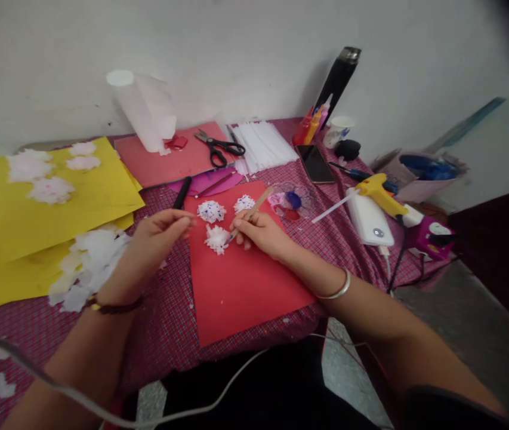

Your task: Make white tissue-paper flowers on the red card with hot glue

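Observation:
My right hand [258, 232] is closed around a paintbrush [258, 203] with a pale flat handle. The brush tip points down at the right edge of a white paper flower [216, 240] on a red sheet [249, 292]. My left hand [164, 233] is pinched just left of the flowers; whether anything sits between the fingertips cannot be made out. Behind the white flower lie two blue-speckled paper flowers, one at the left [212, 211] and one at the right [244, 204], the latter partly near the brush handle. A clear palette [301, 194] with blue, pink and red paint stands behind my right hand.
Yellow sheets [57, 221] with pinkish paper flowers lie at the left, beside white paper scraps [90, 263]. Further back are scissors [218, 149], white strips [265, 146] and paint bottles [310, 126]. A phone [314, 163], a yellow glue gun [379, 194] and a white power bank [370, 221] are at the right.

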The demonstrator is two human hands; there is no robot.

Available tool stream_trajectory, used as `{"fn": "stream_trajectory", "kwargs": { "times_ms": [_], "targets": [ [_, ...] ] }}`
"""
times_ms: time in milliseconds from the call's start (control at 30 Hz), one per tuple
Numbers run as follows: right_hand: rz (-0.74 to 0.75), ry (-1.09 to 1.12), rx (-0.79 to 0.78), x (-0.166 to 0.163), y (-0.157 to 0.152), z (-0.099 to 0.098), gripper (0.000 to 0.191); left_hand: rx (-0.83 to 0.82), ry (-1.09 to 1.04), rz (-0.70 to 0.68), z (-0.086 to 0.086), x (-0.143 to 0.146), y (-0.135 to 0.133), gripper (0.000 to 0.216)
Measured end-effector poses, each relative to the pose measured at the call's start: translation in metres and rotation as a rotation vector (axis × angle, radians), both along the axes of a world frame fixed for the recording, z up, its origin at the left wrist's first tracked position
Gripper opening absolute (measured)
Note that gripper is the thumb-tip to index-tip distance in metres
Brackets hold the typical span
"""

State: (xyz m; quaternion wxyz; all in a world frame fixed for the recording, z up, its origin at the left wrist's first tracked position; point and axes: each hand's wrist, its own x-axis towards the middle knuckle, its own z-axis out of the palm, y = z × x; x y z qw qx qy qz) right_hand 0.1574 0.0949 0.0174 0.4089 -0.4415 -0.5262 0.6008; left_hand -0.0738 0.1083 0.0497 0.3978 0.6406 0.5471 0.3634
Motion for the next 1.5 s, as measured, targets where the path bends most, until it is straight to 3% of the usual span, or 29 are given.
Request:
{"fn": "stream_trajectory", "kwargs": {
  "times_ms": [100, 200, 367, 500, 600, 700, 800, 900, 967, 1067, 1167, 1300, 1500],
  "targets": [
    [0.044, -0.012, 0.027, 0.0, -0.004, 0.0, 0.018, 0.057, 0.036, 0.14, 0.033, -0.032, -0.012, 0.017],
    [0.035, 0.022, 0.075, 0.001, -0.008, 0.002, 0.022, 0.061, 0.211, 0.205, 0.047, -0.063, -0.029, 0.017],
    [0.015, 0.03, 0.101, 0.002, -0.009, 0.004, 0.028, 0.082, 0.435, 0.098, 0.028, -0.099, -0.058, 0.016],
    [-0.015, 0.017, 0.074, 0.002, -0.007, 0.002, 0.026, 0.251, 0.569, -0.036, 0.011, -0.108, -0.067, 0.013],
    [-0.033, 0.017, 0.065, 0.003, -0.006, 0.0, 0.025, 0.366, 0.686, -0.201, 0.004, -0.107, -0.063, 0.025],
    [-0.046, 0.025, 0.063, 0.003, -0.007, 0.0, 0.024, 0.426, 0.719, -0.192, 0.004, -0.103, -0.059, 0.016],
    [-0.044, 0.019, 0.07, 0.003, -0.007, 0.001, 0.027, 0.39, 0.565, -0.034, 0.018, -0.093, -0.062, 0.007],
    [-0.034, 0.026, 0.09, 0.003, -0.007, 0.004, 0.028, 0.149, 0.247, 0.179, 0.038, -0.074, -0.067, 0.005],
    [-0.027, 0.043, 0.108, 0.002, -0.008, 0.008, 0.027, -0.026, 0.0, 0.232, 0.046, -0.058, -0.066, 0.008],
    [-0.01, 0.086, 0.15, 0.003, -0.011, 0.015, 0.024, -0.21, -0.237, 0.137, 0.043, -0.031, -0.053, 0.01],
    [0.029, 0.167, 0.198, 0.005, -0.013, 0.019, 0.023, -0.295, -0.284, 0.026, 0.029, -0.005, -0.035, 0.011],
    [0.07, 0.263, 0.235, 0.006, -0.013, 0.018, 0.019, -0.284, -0.27, -0.086, 0.016, 0.021, -0.02, 0.017],
    [0.047, 0.264, 0.219, 0.002, -0.011, 0.016, 0.011, -0.188, -0.155, -0.124, 0.018, 0.037, -0.021, 0.022]
  ]
}}
